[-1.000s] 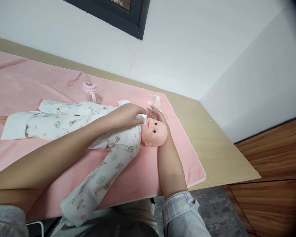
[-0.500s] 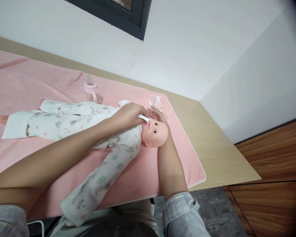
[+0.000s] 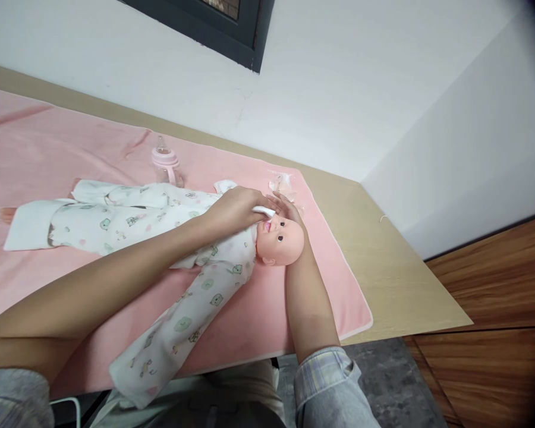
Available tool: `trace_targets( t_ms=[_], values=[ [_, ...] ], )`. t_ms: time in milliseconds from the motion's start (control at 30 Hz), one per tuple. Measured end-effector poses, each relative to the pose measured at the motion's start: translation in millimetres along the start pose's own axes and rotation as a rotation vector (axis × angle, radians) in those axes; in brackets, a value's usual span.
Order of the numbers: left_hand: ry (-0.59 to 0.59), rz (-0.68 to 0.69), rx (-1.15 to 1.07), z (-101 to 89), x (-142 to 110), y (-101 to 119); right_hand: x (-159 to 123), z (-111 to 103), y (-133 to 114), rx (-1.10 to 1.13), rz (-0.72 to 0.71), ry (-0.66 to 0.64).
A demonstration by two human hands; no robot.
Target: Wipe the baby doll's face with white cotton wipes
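Note:
A baby doll [image 3: 283, 241] lies on its back in a white printed sleepsuit [image 3: 200, 267], its bald head to the right. My left hand [image 3: 237, 209] reaches across its chest, closed on a small white cloth [image 3: 264, 210] whose end lies beside the doll's mouth. The fingertips of that hand are partly hidden. Behind the doll's head is my right hand [image 3: 286, 208], fingers stretched out, with its wrist passing under the head. The two hands are close together at the doll's far cheek.
A pink blanket [image 3: 321, 279] covers much of the wooden table [image 3: 383, 285]. Beyond the doll's legs stands a pink-topped baby bottle [image 3: 166, 163]. A clear, crumpled-looking item [image 3: 282, 183] lies past my right hand. A wall runs along the back, wooden panels at right.
The white cloth has turned and bent, its tip shifting slightly away from the doll's lips toward the far cheek. My left hand has moved very little; my right hand stays put.

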State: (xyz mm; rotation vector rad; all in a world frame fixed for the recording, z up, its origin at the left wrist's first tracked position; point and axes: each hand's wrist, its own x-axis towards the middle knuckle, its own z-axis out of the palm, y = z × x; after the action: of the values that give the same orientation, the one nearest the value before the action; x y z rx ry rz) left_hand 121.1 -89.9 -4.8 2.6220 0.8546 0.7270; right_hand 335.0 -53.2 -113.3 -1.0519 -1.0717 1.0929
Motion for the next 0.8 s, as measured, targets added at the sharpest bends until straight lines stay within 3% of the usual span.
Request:
trace_targets(
  t_ms=[200, 400, 800],
  values=[
    [0.037, 0.012, -0.102, -0.5, -1, 0, -5, 0, 0, -0.030, -0.024, -0.034],
    [-0.006, 0.051, -0.245, 0.6, -1, -3, -5, -1, -3, 0.062, 0.043, -0.018],
    [-0.044, 0.039, -0.157, -3.6, -5, 7, 5, -4, 7, 0.283, 0.095, -0.026]
  ],
)
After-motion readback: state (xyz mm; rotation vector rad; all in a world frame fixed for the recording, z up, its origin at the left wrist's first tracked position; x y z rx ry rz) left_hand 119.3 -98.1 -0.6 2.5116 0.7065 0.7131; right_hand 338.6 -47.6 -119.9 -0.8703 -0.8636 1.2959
